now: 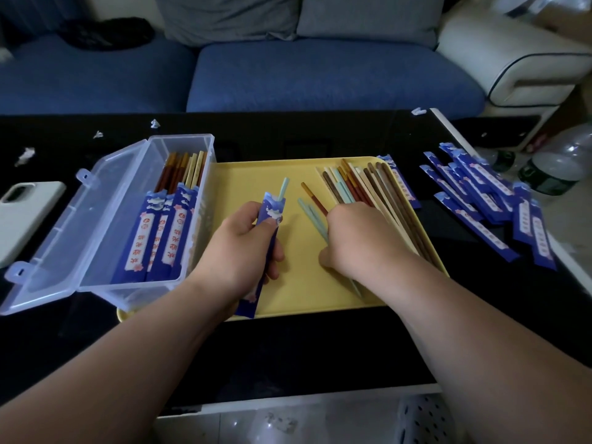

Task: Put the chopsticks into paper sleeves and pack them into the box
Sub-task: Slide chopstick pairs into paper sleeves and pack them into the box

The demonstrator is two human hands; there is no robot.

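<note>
L hand [243,238] gripped a blue sleeve [270,216], fingers + thumb wrapped round its middle, mouth end up, prob. kept steady so the next stick could slide in. One teal stick [283,187] already poked out of it. R hand [355,232] lay knuckles-up on the yellow tray [256,174], fingers curled down over a loose teal stick [312,216], thumb at its side; looked like picking the pair's 2nd half. Both forearms reached in from the near edge, wrists low. Loose sticks [358,187] were heaped on the tray's R side, empty sleeves [490,200] lay on the table further R, and the open clear box [105,219] stood L w/ sleeved pairs [166,232] inside.
</note>
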